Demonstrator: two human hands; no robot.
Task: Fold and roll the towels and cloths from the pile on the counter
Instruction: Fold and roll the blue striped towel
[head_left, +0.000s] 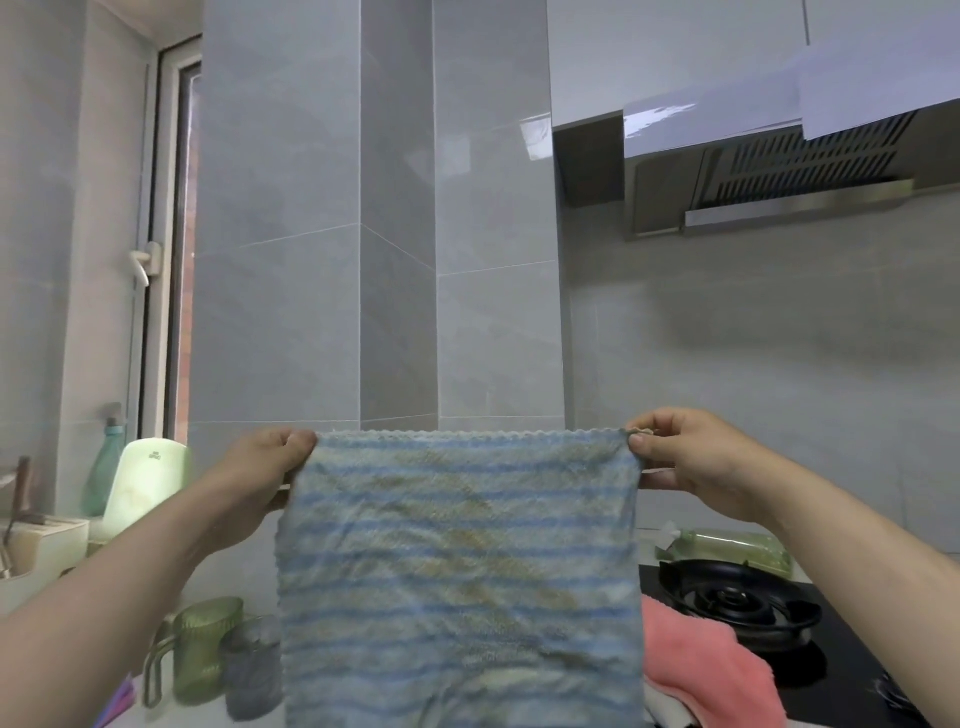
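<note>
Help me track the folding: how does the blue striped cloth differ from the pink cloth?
The blue striped cloth hangs spread out, pinched at its top corners by the left hand and right hand; the pink cloth lies bunched beside the burner. The blue striped cloth is banded; the pink cloth is plain. Both look fluffy.

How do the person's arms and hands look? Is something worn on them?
Both are bare. The left hand and right hand wear no gloves, and no ring, watch or bracelet shows. The left forearm and right forearm show no sleeve within the frame.
</note>
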